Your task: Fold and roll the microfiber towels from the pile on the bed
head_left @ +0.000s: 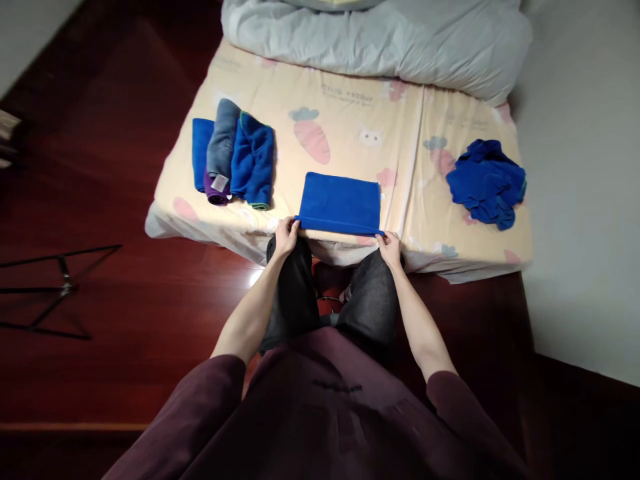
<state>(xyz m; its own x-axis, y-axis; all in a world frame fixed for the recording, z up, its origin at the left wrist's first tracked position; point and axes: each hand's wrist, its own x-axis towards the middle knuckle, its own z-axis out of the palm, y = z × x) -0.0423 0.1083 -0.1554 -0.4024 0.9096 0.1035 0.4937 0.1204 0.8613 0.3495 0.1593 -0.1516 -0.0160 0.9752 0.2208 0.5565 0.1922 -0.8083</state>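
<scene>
A blue towel (341, 200) lies flat on the bed in front of my knees, with a narrow fold along its near edge. My left hand (286, 237) pinches the near left corner of that fold. At the near right corner, my right hand (390, 249) grips the same folded edge between thumb and fingers. Left of the towel sit several rolled or folded towels: a grey one (223, 137), blue ones (253, 157), and a purple one (217, 197) partly hidden beneath. Off to the right is a crumpled blue cloth pile (486, 183).
The bed (345, 120) has a cream sheet with carrot prints. A pale grey quilt (375, 37) is bunched at its far side. A white wall (580, 167) borders the right. Black tripod legs (63, 291) stand on the dark red floor (165, 293) at left.
</scene>
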